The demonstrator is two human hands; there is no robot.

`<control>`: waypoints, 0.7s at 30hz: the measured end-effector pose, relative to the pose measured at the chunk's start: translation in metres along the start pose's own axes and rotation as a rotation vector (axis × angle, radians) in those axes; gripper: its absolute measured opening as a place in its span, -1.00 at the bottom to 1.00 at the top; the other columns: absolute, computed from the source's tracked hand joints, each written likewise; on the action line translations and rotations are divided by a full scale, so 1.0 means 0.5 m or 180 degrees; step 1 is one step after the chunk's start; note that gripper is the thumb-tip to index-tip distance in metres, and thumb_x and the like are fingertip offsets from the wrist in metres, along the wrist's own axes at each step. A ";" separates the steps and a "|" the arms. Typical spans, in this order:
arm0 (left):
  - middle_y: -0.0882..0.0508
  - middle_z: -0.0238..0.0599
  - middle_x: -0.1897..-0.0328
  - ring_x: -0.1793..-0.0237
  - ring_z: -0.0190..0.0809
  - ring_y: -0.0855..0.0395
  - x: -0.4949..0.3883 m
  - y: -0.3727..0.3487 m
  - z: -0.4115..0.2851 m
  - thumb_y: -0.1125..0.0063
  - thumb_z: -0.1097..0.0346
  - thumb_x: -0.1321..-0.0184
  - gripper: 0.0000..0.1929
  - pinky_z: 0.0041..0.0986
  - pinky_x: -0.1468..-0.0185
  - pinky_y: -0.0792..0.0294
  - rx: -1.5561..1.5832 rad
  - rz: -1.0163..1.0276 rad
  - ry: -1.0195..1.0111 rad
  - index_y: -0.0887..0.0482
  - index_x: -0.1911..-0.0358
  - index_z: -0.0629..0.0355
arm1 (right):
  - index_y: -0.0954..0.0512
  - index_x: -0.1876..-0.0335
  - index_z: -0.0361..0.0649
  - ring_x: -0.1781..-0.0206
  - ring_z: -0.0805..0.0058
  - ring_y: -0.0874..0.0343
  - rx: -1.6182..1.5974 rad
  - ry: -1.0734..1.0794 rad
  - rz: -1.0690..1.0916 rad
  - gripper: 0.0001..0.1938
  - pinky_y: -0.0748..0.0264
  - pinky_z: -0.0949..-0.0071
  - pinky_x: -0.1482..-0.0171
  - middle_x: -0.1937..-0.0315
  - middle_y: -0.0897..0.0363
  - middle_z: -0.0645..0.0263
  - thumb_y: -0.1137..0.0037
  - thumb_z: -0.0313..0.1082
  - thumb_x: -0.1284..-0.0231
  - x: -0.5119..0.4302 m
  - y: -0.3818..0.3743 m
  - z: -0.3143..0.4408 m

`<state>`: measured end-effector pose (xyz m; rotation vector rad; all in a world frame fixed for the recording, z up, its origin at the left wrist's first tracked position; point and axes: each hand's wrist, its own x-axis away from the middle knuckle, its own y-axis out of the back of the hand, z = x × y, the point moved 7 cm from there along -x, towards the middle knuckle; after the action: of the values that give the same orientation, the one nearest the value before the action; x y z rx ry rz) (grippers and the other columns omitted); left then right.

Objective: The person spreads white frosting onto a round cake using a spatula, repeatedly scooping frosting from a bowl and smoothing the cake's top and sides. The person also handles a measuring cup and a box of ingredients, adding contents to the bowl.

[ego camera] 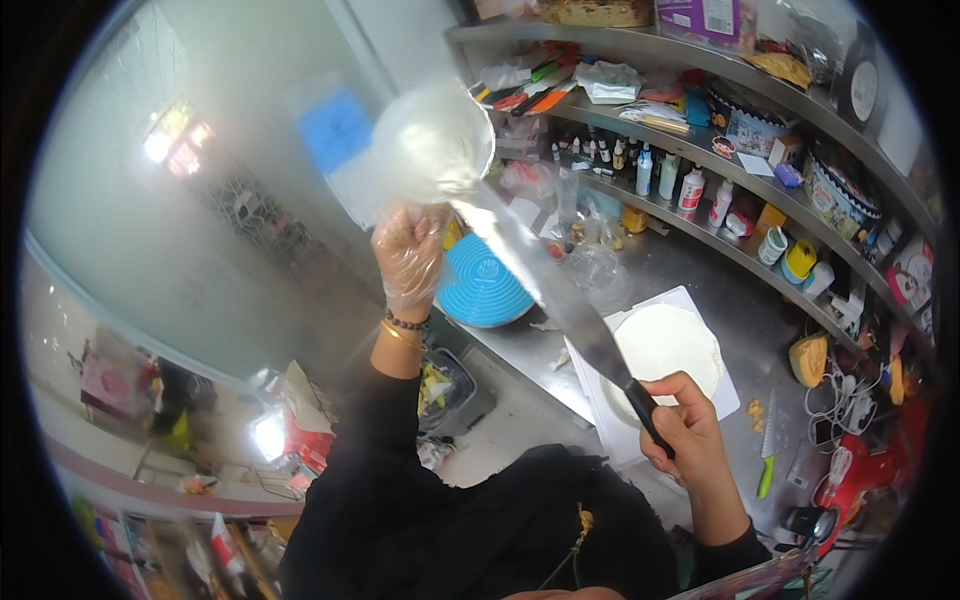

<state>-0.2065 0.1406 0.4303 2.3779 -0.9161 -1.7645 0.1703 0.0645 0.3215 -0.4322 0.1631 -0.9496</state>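
Observation:
My left hand [409, 255], in a clear plastic glove, grips the lower side of a pale bowl [424, 142] held up above the worktop. The bowl is blurred, and what it contains is hard to make out. My right hand [694, 435], bare, holds the black handle of a long icing spatula [562, 300]. The spatula slants up to the left, its metal blade meeting the bowl's near rim. Partly behind the spatula and my right hand, a round white-coated cake [679, 349] rests on a square white board [726, 401].
A blue cake turntable [487, 281] stands on the steel worktop [652, 262], left of the cake. A green-handled serrated knife [766, 442] lies on the right near a red stand mixer [844, 472]. Crowded steel shelves [675, 131] run behind. Below left stands a grey waste bin [457, 390].

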 end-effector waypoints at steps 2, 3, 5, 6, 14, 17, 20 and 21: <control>-0.32 -0.41 0.54 0.43 -0.39 -0.23 0.052 -0.060 0.091 -0.43 0.23 -0.33 -0.65 -0.38 0.32 -0.25 0.0387 0.0222 0.0874 -0.51 0.41 0.27 | -0.43 -0.34 -0.19 0.69 0.73 -0.26 0.0268 0.0167 -0.0139 -0.69 -0.16 0.67 0.61 0.64 -0.47 0.36 -0.07 -0.27 -0.68 0.015 0.037 -0.013; -0.28 -0.52 0.51 0.40 -0.41 -0.17 0.092 -0.098 0.143 -0.47 0.18 -0.34 -0.57 -0.40 0.33 -0.21 0.0600 0.0394 0.1395 -0.44 0.47 0.21 | -0.43 -0.34 -0.20 0.69 0.73 -0.26 0.0338 0.0159 -0.0291 -0.69 -0.16 0.67 0.60 0.65 -0.47 0.36 -0.07 -0.26 -0.68 0.023 0.057 -0.021; -0.30 -0.54 0.51 0.40 -0.43 -0.18 0.186 -0.171 0.234 -0.48 0.12 -0.35 -0.50 -0.40 0.33 -0.20 0.0693 0.0607 0.1927 -0.36 0.51 0.16 | -0.43 -0.30 -0.20 0.69 0.72 -0.26 0.0503 0.0110 -0.0591 -0.71 -0.14 0.66 0.60 0.66 -0.45 0.37 -0.06 -0.23 -0.68 0.037 0.096 -0.034; -0.30 -0.55 0.51 0.39 -0.44 -0.18 0.244 -0.208 0.282 -0.49 0.10 -0.35 -0.48 -0.40 0.33 -0.20 0.0733 0.0687 0.2240 -0.34 0.53 0.14 | -0.45 -0.28 -0.20 0.70 0.73 -0.25 0.0533 0.0041 -0.0774 -0.72 -0.12 0.67 0.60 0.66 -0.44 0.39 -0.07 -0.23 -0.68 0.046 0.116 -0.039; -0.74 0.02 0.36 0.26 0.05 -0.71 0.461 -0.343 0.449 -0.50 -0.10 -0.26 -0.53 -0.11 0.08 -0.51 0.0110 0.0688 0.2029 -0.66 0.41 0.21 | -0.51 -0.23 -0.10 0.78 0.73 -0.12 0.1121 -0.0368 -0.1826 -0.70 -0.01 0.69 0.70 0.68 -0.37 0.39 -0.08 -0.07 -0.69 0.122 0.240 0.001; -0.79 0.04 0.31 0.14 0.14 -0.80 0.480 -0.354 0.453 -0.53 -0.12 -0.21 -0.53 -0.07 0.00 -0.54 0.0586 0.0760 0.2508 -0.72 0.34 0.23 | -0.51 -0.24 -0.10 0.78 0.73 -0.07 0.1124 -0.0292 -0.1798 -0.71 -0.01 0.71 0.70 0.66 -0.38 0.38 -0.09 -0.09 -0.69 0.132 0.260 0.036; -0.80 0.04 0.25 0.10 0.12 -0.79 0.474 -0.315 0.444 -0.55 -0.12 -0.17 -0.50 -0.10 -0.03 -0.54 -0.0116 0.0557 0.2178 -0.72 0.30 0.25 | -0.51 -0.24 -0.11 0.78 0.73 -0.16 0.1387 -0.0422 -0.1799 -0.74 -0.04 0.72 0.70 0.63 -0.47 0.33 -0.13 -0.17 -0.66 0.142 0.277 0.080; -0.80 0.04 0.23 0.09 0.11 -0.78 0.477 -0.302 0.433 -0.56 -0.13 -0.16 -0.49 -0.11 -0.04 -0.53 -0.0396 0.0498 0.1974 -0.72 0.29 0.26 | -0.51 -0.23 -0.11 0.78 0.73 -0.18 0.1484 -0.0450 -0.1715 -0.74 -0.05 0.72 0.70 0.62 -0.51 0.31 -0.14 -0.19 -0.65 0.143 0.280 0.099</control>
<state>-0.2911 0.2172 0.0933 2.4481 -0.8319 -0.8998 0.3324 0.0912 0.3102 -0.1044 -0.3170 -1.4357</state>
